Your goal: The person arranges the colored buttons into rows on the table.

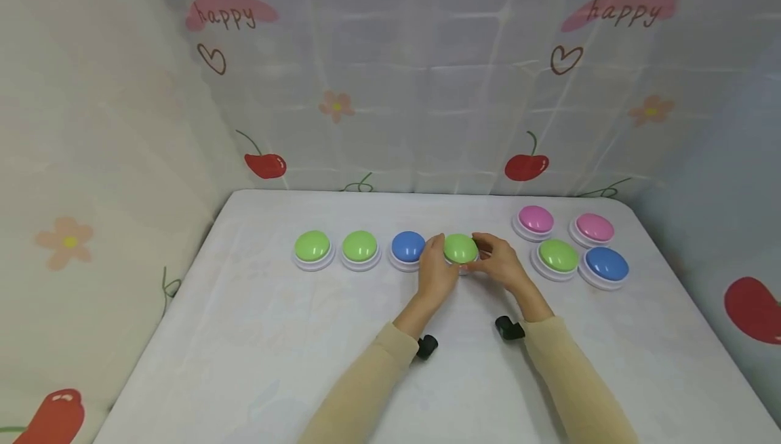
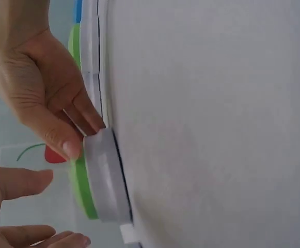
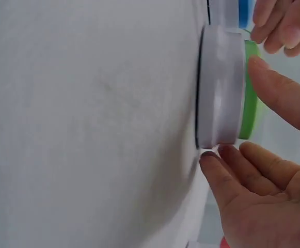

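A green dome button (image 1: 460, 247) on a white base stands fourth in a row on the white table (image 1: 256, 335). My left hand (image 1: 444, 249) pinches the base's left side: in the left wrist view the thumb and fingers (image 2: 80, 134) press on the white rim (image 2: 103, 175). On the button's right, my right hand (image 1: 485, 253) cups it with relaxed fingers. In the right wrist view a fingertip (image 3: 209, 157) touches the base (image 3: 219, 88). The thumb (image 3: 273, 88) reaches towards the green dome and looks apart from it in the left wrist view.
Left of the held button stand two green buttons (image 1: 313, 246) (image 1: 359, 246) and a blue one (image 1: 407, 246). At the right stand two pink (image 1: 536, 219) (image 1: 594, 227), a green (image 1: 558, 255) and a blue button (image 1: 607, 264). Patterned cloth (image 1: 390, 91) walls the back and sides.
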{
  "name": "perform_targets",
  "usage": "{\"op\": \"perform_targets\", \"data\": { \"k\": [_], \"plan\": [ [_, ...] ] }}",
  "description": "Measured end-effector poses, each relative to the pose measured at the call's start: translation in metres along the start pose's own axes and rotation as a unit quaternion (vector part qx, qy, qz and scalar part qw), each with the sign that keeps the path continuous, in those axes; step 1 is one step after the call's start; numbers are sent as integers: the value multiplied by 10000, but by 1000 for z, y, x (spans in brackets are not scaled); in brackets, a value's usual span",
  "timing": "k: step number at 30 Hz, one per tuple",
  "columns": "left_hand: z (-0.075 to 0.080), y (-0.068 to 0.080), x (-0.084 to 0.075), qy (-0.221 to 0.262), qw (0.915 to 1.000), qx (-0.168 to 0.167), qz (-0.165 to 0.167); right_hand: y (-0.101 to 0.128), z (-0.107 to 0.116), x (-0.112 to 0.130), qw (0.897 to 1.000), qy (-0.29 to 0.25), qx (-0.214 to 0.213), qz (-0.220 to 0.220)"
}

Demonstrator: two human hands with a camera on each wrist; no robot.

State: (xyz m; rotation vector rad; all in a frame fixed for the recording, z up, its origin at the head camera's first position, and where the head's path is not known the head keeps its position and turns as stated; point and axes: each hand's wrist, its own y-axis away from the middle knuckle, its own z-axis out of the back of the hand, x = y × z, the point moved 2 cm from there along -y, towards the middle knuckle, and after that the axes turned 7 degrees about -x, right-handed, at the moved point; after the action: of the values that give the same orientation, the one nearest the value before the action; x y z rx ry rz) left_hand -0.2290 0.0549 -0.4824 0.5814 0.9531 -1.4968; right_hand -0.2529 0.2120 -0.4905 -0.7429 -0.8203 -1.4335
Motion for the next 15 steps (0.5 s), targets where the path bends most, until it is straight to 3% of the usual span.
{"op": "perform_targets", "data": {
  "k": [3,7,11,15],
  "plan": [
    [15,8,-9,83,9997,96,-225,10,9,3,9999,107,-20,-38],
    [39,21,-16,715,9961,380,-336,32,27,9,9991,213,-348,-86],
    [63,33,-19,1360,9871,770,-343,55,50,9,9912,302,-1273,-222],
    [85,45,-18,1569,9805,1165,-212,75,69,-1,9718,197,-2287,-540]
  ]
}}
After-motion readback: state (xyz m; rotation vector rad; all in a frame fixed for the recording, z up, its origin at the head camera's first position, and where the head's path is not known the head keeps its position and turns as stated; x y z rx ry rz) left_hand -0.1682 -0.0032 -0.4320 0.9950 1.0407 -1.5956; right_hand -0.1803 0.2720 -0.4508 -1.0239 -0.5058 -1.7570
